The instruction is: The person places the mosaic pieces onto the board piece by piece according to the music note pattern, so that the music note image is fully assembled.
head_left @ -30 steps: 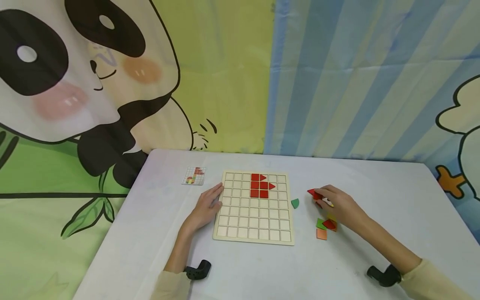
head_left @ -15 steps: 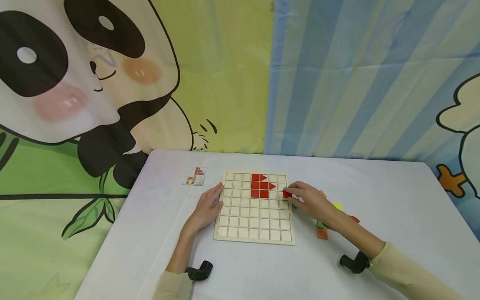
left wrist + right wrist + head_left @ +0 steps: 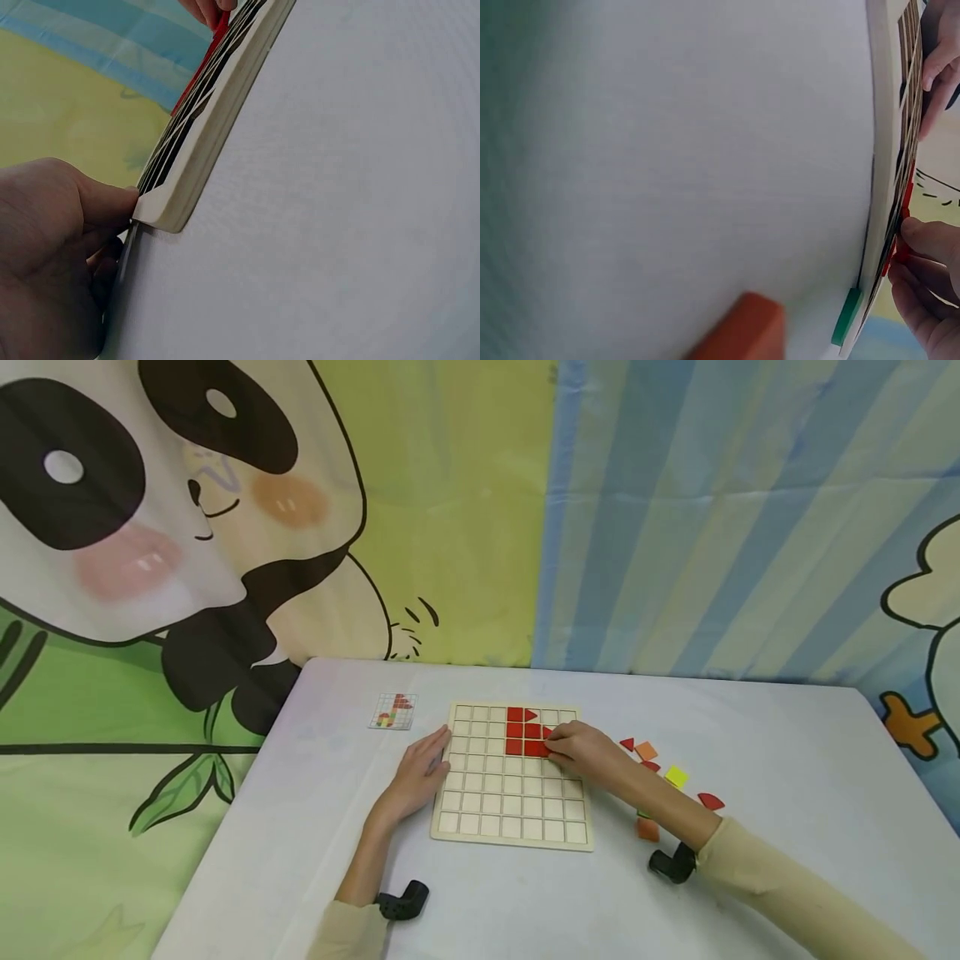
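Observation:
A pale wooden grid board (image 3: 480,827) lies on the table, with red squares (image 3: 514,730) and red triangles (image 3: 531,715) in its upper rows. Along the board's left edge rests my left hand (image 3: 411,778), fingers fairly straight; in the left wrist view its thumb (image 3: 109,204) touches the board's corner. Over the board's right part, my right hand (image 3: 588,750) pinches a red tile, probably square. That tile (image 3: 904,251) shows between thumb and fingers in the right wrist view, at the board's surface. From the head, the fingers hide most of it.
A small pattern card (image 3: 393,711) lies left of the board. Loose tiles are scattered to the right: a red triangle (image 3: 627,744), orange squares (image 3: 646,751), a yellow square (image 3: 677,777) and a red quarter circle (image 3: 711,801). A green piece (image 3: 847,317) sits beside the board's edge.
My right hand has picked a red tile from the loose pieces and moved left with it onto the board, beside the red squares. The left hand has stayed at the board's edge.

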Available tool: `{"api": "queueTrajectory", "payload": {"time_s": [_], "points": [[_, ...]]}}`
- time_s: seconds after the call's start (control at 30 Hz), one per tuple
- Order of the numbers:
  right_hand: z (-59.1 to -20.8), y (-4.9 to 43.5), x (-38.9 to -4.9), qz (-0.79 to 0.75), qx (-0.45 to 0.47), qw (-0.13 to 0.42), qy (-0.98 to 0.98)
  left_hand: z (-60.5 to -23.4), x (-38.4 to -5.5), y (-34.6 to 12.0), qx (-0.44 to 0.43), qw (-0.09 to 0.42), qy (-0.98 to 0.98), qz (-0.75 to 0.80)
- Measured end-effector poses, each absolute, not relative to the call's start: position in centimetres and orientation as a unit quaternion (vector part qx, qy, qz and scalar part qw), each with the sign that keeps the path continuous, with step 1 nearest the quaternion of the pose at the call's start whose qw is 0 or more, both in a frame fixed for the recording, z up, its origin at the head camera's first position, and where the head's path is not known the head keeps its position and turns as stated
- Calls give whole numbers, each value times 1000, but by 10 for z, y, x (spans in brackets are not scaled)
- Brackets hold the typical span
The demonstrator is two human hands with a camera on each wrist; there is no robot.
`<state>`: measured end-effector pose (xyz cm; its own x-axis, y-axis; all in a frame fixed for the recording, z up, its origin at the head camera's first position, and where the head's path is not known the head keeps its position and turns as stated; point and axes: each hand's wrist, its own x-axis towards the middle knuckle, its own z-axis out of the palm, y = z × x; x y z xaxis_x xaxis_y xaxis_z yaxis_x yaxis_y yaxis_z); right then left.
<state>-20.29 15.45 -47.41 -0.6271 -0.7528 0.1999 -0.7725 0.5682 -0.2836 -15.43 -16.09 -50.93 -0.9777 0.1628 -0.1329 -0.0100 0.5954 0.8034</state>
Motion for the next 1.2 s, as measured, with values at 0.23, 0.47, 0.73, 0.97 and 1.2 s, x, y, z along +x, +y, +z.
{"api": "queueTrajectory", "payload": {"time_s": [0.23,0.47,0.73,0.97,1.2], "points": [[-480,156,-203,175,436,52,-881,-509,-155,-161,42,99,891,442],[-481,153,-205,177,434,60,-881,-511,-155,-162,38,96,891,443],[-483,154,-202,176,438,85,-877,-511,-154,-162,49,96,892,440],[-483,154,-200,176,443,79,-876,-511,-155,-162,45,97,894,435],[-467,175,-184,159,409,43,-898,-512,-156,-163,52,100,891,440]]}}
